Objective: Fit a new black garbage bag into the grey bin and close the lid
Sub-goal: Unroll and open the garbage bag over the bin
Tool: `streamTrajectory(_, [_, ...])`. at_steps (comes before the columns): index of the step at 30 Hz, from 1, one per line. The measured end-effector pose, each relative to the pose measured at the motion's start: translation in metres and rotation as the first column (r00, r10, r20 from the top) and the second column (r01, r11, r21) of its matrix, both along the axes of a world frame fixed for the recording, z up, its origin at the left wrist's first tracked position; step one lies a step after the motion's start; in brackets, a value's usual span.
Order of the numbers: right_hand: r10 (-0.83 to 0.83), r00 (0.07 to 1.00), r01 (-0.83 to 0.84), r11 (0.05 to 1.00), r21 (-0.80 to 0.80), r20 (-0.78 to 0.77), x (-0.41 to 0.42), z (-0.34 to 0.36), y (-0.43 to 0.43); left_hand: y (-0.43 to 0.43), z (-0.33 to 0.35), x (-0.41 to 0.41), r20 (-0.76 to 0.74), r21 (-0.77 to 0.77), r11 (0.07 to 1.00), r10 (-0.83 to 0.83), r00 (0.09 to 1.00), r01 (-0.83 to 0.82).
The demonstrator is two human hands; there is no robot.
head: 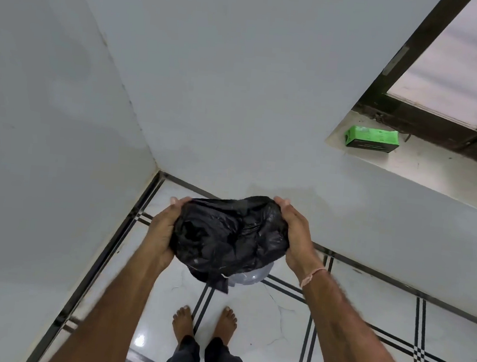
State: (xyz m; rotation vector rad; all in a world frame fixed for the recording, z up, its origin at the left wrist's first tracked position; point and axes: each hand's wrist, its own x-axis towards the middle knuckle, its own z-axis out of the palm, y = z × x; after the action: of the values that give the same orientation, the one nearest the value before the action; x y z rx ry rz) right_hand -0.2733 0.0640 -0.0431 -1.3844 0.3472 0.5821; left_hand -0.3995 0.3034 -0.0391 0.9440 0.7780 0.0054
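Hands first, from the left: my left hand [164, 229] has its fingers curled around one side of the crinkly black plastic garbage bag [231, 235]. My right hand [295, 238] grips the other side the same way. I hold the bunched bag above the shiny white floor [276, 328]. Only a grey bit [252, 277] peeks out under it, maybe the bin. I think the fitting has hardly begun, and the lid comes after.
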Motion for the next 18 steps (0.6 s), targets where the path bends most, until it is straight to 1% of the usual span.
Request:
streamTrajectory(2, [0.113,0.994,-0.112,0.993,-0.043,0.015,0.000,0.015,0.017,-0.011,0.012,0.012,0.004,0.155,0.987,-0.034,0.999,0.033])
streamTrajectory(3, [0.154,0.987,-0.151,0.987,-0.049,0.051,0.001,0.025,0.025,-0.016,0.021,0.018,0.039,0.246,0.968,-0.050,0.998,0.039])
streamTrajectory(4, [0.174,0.978,-0.170,0.984,-0.049,0.117,0.003,0.036,0.031,-0.021,0.031,0.024,0.086,0.350,0.936,-0.074,0.994,0.040])
streamTrajectory(5, [0.155,0.963,-0.149,0.988,-0.045,0.220,0.005,0.047,0.036,-0.024,0.040,0.030,0.146,0.443,0.896,-0.092,0.985,0.018])
streamTrajectory(6, [0.132,0.919,-0.120,0.991,-0.056,0.372,0.008,0.057,0.039,-0.025,0.045,0.037,0.198,0.529,0.849,-0.101,0.975,-0.020])
streamTrajectory(7, [0.127,0.841,-0.085,0.991,-0.104,0.525,0.007,0.063,0.041,-0.027,0.044,0.040,0.215,0.598,0.800,-0.112,0.970,-0.040])
streamTrajectory(8, [0.165,0.754,-0.067,0.982,-0.175,0.635,0.005,0.062,0.040,-0.026,0.035,0.041,0.195,0.639,0.768,-0.112,0.974,-0.040])
streamTrajectory(9, [0.259,0.725,-0.081,0.952,-0.294,0.638,0.004,0.053,0.041,-0.024,0.026,0.040,0.129,0.637,0.771,-0.118,0.985,0.009])
streamTrajectory(10, [0.350,0.787,-0.156,0.910,-0.384,0.508,0.003,0.040,0.042,-0.023,0.016,0.037,0.042,0.575,0.813,-0.136,0.990,0.088])
streamTrajectory(11, [0.392,0.868,-0.262,0.883,-0.389,0.305,-0.002,0.030,0.041,-0.023,0.003,0.031,-0.050,0.510,0.845,-0.161,0.986,0.164])
streamTrajectory(12, [0.401,0.899,-0.317,0.873,-0.370,0.176,-0.003,0.019,0.037,-0.024,-0.002,0.025,-0.091,0.454,0.870,-0.168,0.982,0.191])
streamTrajectory(13, [0.386,0.914,-0.334,0.892,-0.304,0.129,-0.003,0.016,0.034,-0.024,-0.005,0.021,-0.090,0.410,0.894,-0.157,0.983,0.180])
streamTrajectory(14, [0.338,0.935,-0.306,0.923,-0.232,0.112,0.000,0.021,0.035,-0.024,-0.002,0.020,-0.046,0.398,0.907,-0.133,0.990,0.140])
streamTrajectory(16, [0.213,0.961,-0.204,0.977,-0.068,0.178,0.005,0.029,0.033,-0.024,0.005,0.021,0.072,0.412,0.911,-0.047,0.996,0.013])
streamTrajectory(17, [0.185,0.959,-0.182,0.983,-0.035,0.215,0.003,0.032,0.031,-0.023,0.006,0.019,0.098,0.440,0.898,-0.025,0.995,-0.021])
streamTrajectory(18, [0.205,0.951,-0.202,0.979,-0.039,0.231,0.000,0.030,0.029,-0.021,0.005,0.016,0.096,0.464,0.886,-0.033,0.995,-0.015])
